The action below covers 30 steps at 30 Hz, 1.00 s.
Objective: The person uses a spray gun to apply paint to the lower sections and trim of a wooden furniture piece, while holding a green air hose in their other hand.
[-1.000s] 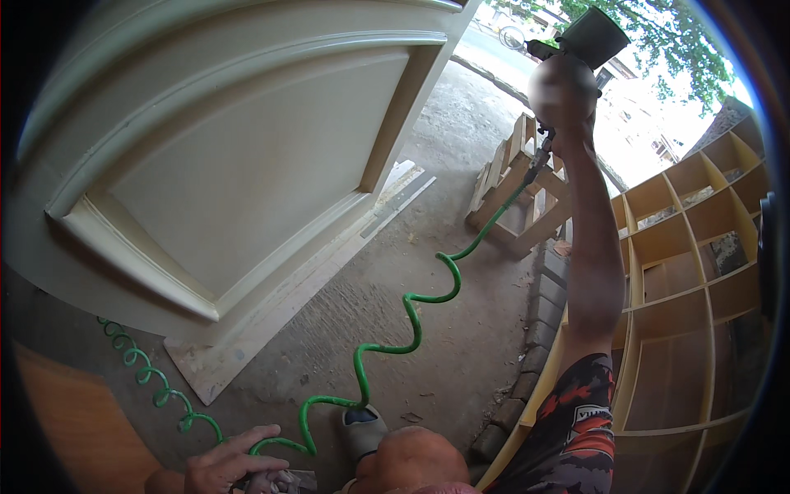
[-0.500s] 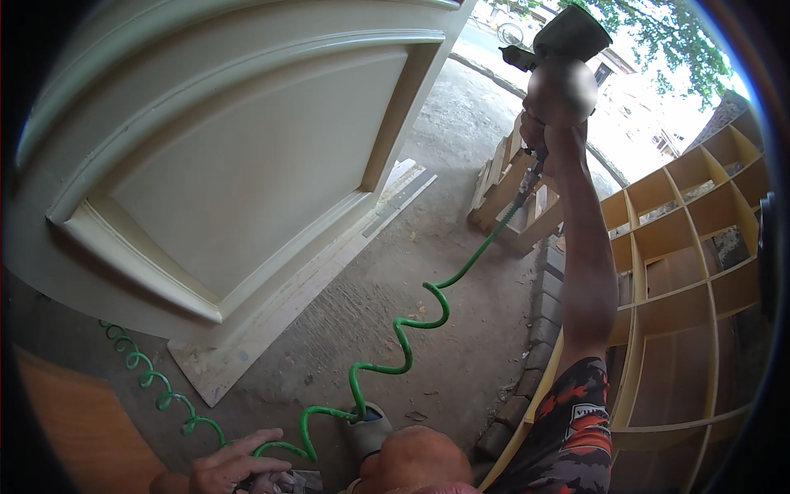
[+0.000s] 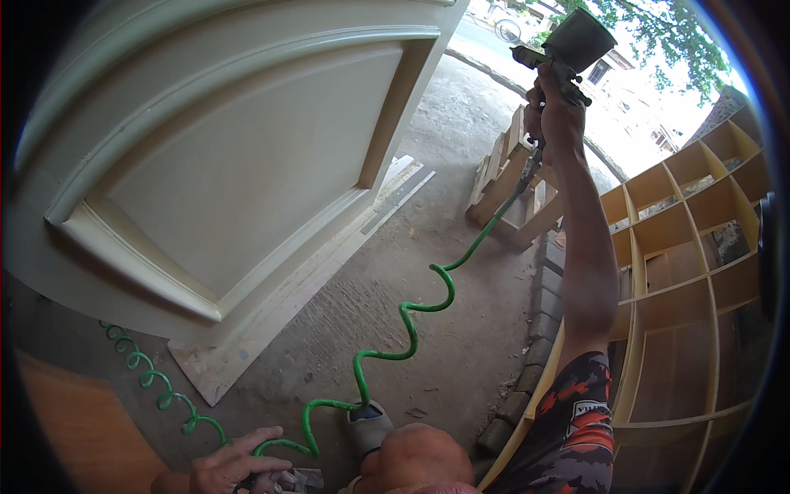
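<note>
High at the upper right, my right hand [image 3: 559, 111] is closed around the handle of a spray gun [image 3: 556, 69] with a dark cup on top. A green coiled air hose [image 3: 409, 329] hangs from the gun's lower end and loops down to my left hand [image 3: 239, 466]. That hand is low at the left, its fingers bent over the hose, partly cut off by the lower edge. A pale, crumpled-looking thing [image 3: 306, 479] shows beside its fingertips; I cannot make out what it is. A cream panelled door [image 3: 263, 165] stands at the left, apart from the gun.
The door's lower edge is by a long board [image 3: 313, 288] on the dirt floor. A wooden pallet-like crate [image 3: 514, 185] stands ahead, and a wooden shelf frame [image 3: 658, 280] fills the right. An orange-brown wood panel [image 3: 78, 424] lies lower left. My shoe [image 3: 370, 428] is beside the hose.
My right hand has turned the spray gun slightly, with its cup now a little lower and further right. The hose loops have swung slightly right. My left hand has stayed in place.
</note>
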Available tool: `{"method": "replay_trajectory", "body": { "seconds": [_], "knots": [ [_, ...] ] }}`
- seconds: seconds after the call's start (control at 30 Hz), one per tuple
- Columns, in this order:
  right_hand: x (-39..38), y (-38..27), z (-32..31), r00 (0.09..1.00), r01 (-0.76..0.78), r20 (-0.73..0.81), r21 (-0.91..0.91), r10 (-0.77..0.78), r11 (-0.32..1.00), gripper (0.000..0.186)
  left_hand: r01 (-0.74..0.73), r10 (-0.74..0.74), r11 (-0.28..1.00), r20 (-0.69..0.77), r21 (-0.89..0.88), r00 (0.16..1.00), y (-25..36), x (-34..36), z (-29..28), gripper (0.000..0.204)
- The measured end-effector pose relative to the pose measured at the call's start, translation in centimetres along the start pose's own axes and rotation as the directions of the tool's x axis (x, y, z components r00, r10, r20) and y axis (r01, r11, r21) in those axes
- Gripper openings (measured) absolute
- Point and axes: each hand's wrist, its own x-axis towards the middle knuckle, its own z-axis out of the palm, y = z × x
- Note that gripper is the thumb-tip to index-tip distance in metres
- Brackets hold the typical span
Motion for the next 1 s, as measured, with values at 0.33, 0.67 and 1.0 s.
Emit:
{"method": "replay_trajectory", "body": {
  "seconds": [0.33,0.67,1.0],
  "knots": [
    [-0.5,0.5,-0.4,0.992,0.046,-0.111,-0.095,-0.056,0.994,0.037,0.052,-0.053,0.998,0.058,0.021,0.997,0.6,0.1,0.0,0.019],
    [-4.0,-1.1,1.1,0.996,-0.031,0.085,0.042,0.028,0.999,0.038,0.023,-0.026,0.998,0.053,0.06,0.998,0.4,-0.3,0.0,0.02],
    [-8.5,-3.2,3.1,0.989,-0.011,0.149,0.059,0.002,0.998,0.034,0.041,-0.045,0.997,0.068,0.062,0.997,0.6,-1.7,-1.9,0.021]
  ]
}}
